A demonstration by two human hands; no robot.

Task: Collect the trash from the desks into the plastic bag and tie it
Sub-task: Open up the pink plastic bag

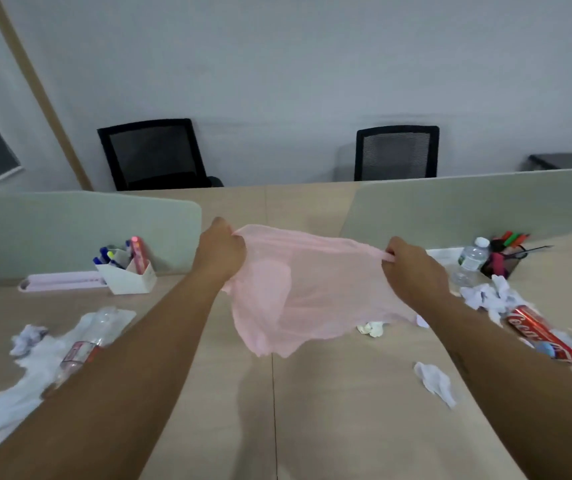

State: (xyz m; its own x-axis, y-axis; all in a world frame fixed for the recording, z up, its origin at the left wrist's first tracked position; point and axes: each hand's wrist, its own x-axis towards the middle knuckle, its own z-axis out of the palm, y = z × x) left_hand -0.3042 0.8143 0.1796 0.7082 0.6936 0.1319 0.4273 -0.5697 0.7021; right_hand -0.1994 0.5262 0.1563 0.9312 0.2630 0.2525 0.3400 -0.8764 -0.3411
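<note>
The left hand (220,249) and right hand (412,268) each grip an edge of the pink plastic bag (305,289), held stretched between them above the worktop (329,410), probably to open its mouth for loading. Trash lies outside it: a crushed plastic bottle (83,344) outboard of the left hand, a cola can (544,336) outboard of the right hand.

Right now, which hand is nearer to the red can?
Right. The right hand, gripping the bag, is up and left of the can; the left hand grips the bag's other end, much farther left.
</note>
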